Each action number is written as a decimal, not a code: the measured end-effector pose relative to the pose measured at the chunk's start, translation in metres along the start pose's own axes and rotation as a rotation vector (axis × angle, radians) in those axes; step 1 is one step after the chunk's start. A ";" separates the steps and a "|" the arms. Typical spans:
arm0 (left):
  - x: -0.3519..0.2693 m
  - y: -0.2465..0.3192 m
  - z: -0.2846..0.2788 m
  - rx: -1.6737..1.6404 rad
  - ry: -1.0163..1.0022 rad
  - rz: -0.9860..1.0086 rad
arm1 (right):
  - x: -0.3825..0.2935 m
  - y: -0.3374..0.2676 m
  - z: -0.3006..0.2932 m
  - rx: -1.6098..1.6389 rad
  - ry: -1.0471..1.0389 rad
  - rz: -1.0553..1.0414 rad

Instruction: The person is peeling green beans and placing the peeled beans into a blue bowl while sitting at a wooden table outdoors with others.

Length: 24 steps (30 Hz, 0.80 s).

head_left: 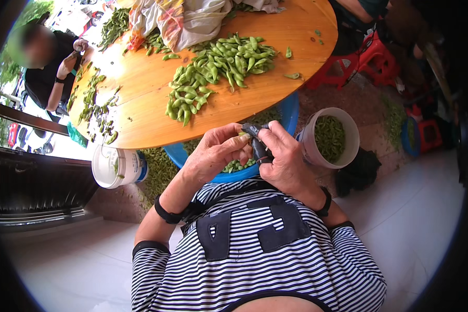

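Note:
My left hand [218, 148] pinches a small green soybean pod [242, 134], mostly hidden by the fingers. Against it press the fingers of my right hand [286, 160], with black coverings [260, 150] on the thumb and a finger. Both hands meet above a blue basin [234, 178], which is partly under the table edge. Shelled green beans [238, 166] show inside it, and darker green material lies farther back. On the round wooden table [148, 113] just beyond my hands is a heap of green pods [218, 66].
Left of the basin stands a white bucket [105, 167], beside pods or husks on the floor [158, 167]. A pale bucket [349, 144] of green pods or husks is at right, near red stools [335, 72]. Cloth [199, 23] covers the table's far side. Another person [46, 78] sits at left.

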State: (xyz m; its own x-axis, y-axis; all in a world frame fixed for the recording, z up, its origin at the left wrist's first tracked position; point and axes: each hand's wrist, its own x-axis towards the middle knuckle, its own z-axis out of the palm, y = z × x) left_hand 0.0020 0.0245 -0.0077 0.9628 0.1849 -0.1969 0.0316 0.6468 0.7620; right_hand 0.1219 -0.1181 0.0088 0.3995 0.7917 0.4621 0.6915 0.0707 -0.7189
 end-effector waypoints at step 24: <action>0.005 -0.010 0.001 -0.026 0.029 0.054 | 0.001 0.019 -0.002 0.192 0.020 0.140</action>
State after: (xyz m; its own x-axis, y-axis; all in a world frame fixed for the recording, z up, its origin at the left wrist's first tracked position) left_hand 0.0066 0.0177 -0.0158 0.9549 0.2407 -0.1740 -0.0271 0.6541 0.7559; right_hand 0.1366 -0.1175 -0.0035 0.4966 0.7900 0.3596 0.5021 0.0765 -0.8614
